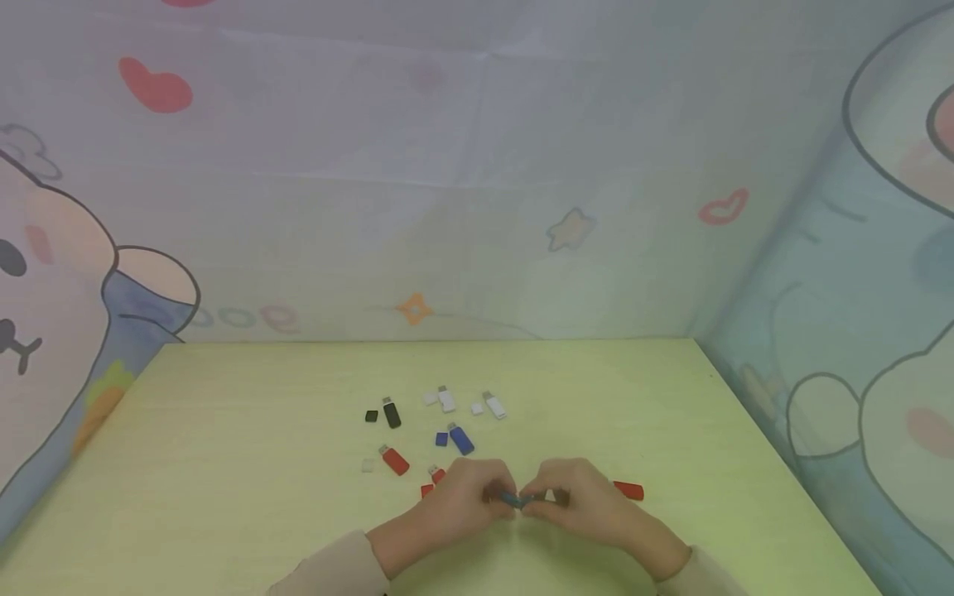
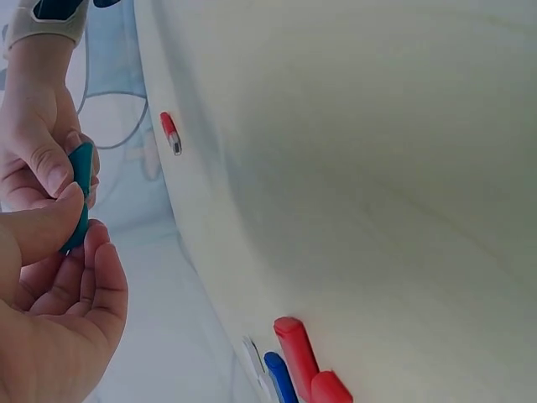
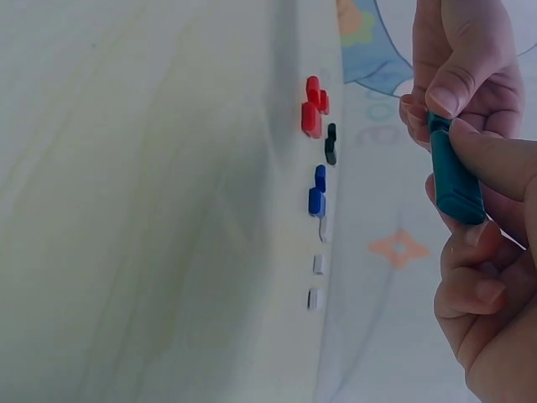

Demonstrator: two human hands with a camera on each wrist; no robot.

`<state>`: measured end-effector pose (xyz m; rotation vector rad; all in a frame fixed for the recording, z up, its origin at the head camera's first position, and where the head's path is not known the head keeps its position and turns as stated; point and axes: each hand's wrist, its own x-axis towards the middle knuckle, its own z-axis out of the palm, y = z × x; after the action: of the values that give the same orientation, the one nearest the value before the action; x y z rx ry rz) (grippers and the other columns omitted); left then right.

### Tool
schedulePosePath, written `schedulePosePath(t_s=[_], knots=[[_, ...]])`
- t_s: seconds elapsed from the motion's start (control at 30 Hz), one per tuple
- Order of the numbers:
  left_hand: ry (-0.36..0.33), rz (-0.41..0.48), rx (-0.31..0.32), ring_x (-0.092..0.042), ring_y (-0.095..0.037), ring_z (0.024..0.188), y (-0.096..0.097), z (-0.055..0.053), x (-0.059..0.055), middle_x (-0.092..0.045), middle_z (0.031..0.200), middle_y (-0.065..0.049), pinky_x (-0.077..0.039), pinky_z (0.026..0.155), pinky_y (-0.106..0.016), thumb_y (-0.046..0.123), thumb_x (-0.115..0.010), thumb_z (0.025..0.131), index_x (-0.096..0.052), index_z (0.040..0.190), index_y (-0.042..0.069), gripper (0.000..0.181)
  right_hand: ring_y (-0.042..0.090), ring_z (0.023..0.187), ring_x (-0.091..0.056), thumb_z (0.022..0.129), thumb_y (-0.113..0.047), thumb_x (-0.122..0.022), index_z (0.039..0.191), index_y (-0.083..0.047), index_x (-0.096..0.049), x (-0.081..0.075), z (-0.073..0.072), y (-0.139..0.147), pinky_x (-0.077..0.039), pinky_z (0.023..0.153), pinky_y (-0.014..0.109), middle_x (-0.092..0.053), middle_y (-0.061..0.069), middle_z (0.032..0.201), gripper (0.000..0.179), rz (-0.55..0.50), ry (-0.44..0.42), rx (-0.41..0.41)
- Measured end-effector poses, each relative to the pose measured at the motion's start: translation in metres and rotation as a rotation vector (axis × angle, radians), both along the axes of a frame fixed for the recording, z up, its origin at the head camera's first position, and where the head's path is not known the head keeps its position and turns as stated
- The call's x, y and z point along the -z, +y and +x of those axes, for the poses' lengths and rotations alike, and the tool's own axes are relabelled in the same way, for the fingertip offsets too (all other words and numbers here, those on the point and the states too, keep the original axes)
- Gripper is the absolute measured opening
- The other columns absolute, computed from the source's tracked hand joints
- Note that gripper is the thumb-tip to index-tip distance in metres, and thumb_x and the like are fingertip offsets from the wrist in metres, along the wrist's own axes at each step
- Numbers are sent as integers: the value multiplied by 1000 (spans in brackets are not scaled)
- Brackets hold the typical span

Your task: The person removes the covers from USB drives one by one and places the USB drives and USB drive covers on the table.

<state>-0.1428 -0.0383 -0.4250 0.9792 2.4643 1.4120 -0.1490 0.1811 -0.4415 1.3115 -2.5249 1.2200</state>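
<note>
Low over the front of the table, my two hands meet at a teal USB flash drive. My left hand pinches its short cap end between thumb and fingers. The longer body is gripped by my right hand, thumb along the top. Both parts sit end to end, with a slight bend at the joint in the left wrist view; fingertips hide the joint itself. Just beyond my right hand lies a red flash drive, partly covered by it. Another red drive and a red cap lie beside my left hand.
Farther back lie a blue drive with its cap, a black drive with its cap, white drives with white caps, and a red drive near a pale cap. Printed cloth hangs behind the table.
</note>
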Motion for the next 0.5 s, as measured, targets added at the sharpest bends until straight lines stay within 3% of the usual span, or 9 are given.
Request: schedulePosePath(t_s=[0.3,0.5], knots=[[23,-57,-48,-61,-5,75,-4,-6,-6,-70,83,-2,-48,66,-19,4,-74,81,-64,84,9,12,-6,59,-39,86,-19,-71,95,-11,-74,-7,-6,3,-41,50,16,-65,-4,78,12,3,-25,23],[36,-86,-83,-63,-9,79,-7,-10,-10,-70,85,-1,-48,68,-19,5,-73,82,-65,87,8,10,-3,57,-39,88,-24,-69,96,-11,-73,-12,-11,6,-42,51,18,-67,-4,81,16,13,-91,64]])
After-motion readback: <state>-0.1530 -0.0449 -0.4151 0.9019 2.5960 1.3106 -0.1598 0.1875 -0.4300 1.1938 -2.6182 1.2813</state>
